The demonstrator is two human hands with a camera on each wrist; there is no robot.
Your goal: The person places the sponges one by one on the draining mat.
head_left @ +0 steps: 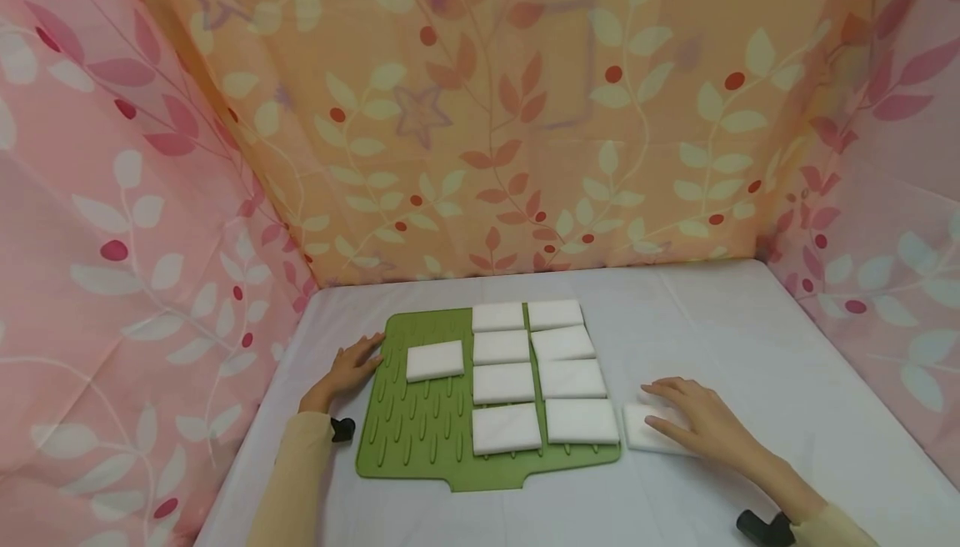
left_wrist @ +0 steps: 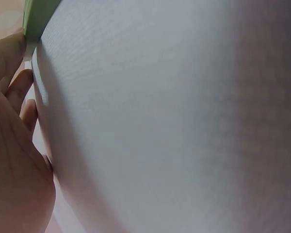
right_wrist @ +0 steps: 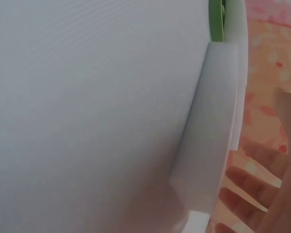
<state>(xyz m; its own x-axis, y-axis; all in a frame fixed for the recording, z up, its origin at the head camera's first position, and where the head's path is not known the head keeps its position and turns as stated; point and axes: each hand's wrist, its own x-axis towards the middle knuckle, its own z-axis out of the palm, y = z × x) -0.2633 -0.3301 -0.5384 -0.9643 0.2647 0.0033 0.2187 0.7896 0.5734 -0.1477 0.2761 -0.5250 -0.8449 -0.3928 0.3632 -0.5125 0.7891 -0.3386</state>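
Note:
A green draining mat (head_left: 408, 439) with raised ridges and a notched front lip lies on the table. Its left edge is where my left hand (head_left: 352, 369) rests, fingers extended; in the left wrist view those fingers (left_wrist: 12, 51) meet the mat's green edge. To the right of the mat lies a white sponge block (head_left: 637, 439), partly hidden beneath my right hand (head_left: 701, 422). That hand's fingers are spread and relaxed over the block. From the right wrist, the block (right_wrist: 206, 126) shows its long side, with the fingers (right_wrist: 254, 187) apart from it.
Several white sponge blocks (head_left: 506, 429) stand in two columns on the mat's right half. One more block (head_left: 435, 361) lies alone on the upper left half. White cloth covers the table (head_left: 697, 322); patterned curtains (head_left: 495, 113) enclose the back and sides.

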